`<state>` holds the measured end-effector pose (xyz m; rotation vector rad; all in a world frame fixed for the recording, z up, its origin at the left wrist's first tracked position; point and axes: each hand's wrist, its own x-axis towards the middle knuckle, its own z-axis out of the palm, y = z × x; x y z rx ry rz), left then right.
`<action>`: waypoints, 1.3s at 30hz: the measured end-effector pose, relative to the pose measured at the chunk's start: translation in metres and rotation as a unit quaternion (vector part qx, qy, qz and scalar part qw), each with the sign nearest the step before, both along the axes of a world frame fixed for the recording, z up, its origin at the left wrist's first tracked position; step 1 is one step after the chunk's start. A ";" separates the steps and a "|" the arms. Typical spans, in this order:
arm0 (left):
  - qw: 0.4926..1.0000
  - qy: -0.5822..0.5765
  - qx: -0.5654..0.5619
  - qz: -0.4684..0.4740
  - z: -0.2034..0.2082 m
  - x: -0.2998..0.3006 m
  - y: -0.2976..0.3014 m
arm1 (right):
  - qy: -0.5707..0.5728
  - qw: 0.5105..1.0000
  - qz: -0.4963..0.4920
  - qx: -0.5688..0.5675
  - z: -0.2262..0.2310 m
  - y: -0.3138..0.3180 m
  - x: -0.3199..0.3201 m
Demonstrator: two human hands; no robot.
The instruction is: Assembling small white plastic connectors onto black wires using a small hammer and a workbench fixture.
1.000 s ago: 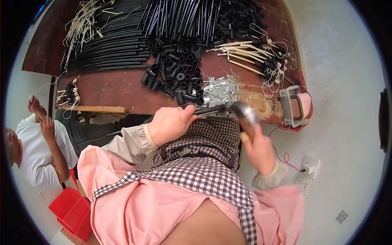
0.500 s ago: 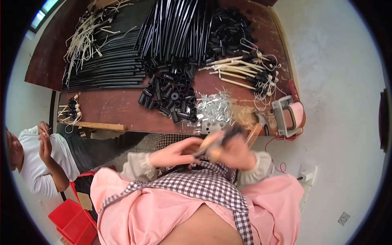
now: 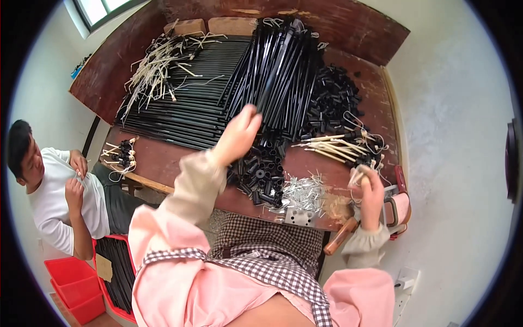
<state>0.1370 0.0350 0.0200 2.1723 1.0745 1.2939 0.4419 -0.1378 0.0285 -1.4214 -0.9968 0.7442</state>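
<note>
My left hand (image 3: 238, 136) reaches over the table with its fingers closed round the near end of a black rod (image 3: 268, 87). That rod, blurred, lies over a fanned pile of glossy black rods (image 3: 294, 82). By the table's right side, my right hand (image 3: 371, 196) pinches a small cream-coloured piece (image 3: 357, 176), too smeared to name exactly. Just beyond it lies a bundle of cream sticks (image 3: 332, 147) with black ends and white cords. Below the right hand, a wooden hammer handle (image 3: 340, 237) juts over the table's front edge.
Black sleeves (image 3: 260, 174) and small silvery pins (image 3: 305, 193) lie near the front, by a metal block with holes (image 3: 299, 216). More black rods (image 3: 174, 117) fill the left. A co-worker (image 3: 71, 191) sits at left beside red bins (image 3: 76, 283).
My hands have parted from in front of my lap: the left went forward to the rod pile with a black rod, the right toward the cream sticks. The view has shifted, showing more table.
</note>
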 end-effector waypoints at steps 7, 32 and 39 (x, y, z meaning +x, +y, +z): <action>0.921 0.329 -0.085 0.189 -0.030 0.000 0.105 | 0.026 0.990 0.136 -0.003 0.027 -0.064 -0.075; 0.810 -0.139 -0.443 -0.357 0.067 -0.011 -0.172 | -0.299 0.821 0.443 0.202 0.083 -0.019 -0.106; 0.859 -0.066 -0.389 -0.327 0.050 -0.020 -0.179 | -0.014 0.931 0.364 0.000 0.066 -0.045 -0.109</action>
